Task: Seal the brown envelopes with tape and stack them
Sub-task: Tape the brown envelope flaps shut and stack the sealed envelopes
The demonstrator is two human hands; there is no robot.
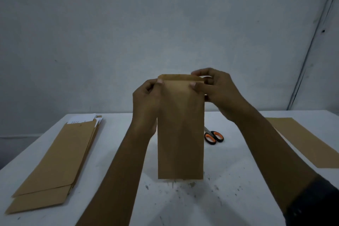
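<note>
while raised upright, envelope [180, 130] | left hand [146, 101], right hand [218, 91] pinch top corners

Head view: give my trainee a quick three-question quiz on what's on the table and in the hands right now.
1. True or false: both hands grip the upright envelope near its folded top flap.
2. Which lies on the table just right of that envelope? A) stapler B) scissors C) glue stick
3. Fill in: white paper sticks out of the envelope pile on the person's ____ side.

Key: 1 true, left hand and right hand pinch it; 2 B; 3 left.
</note>
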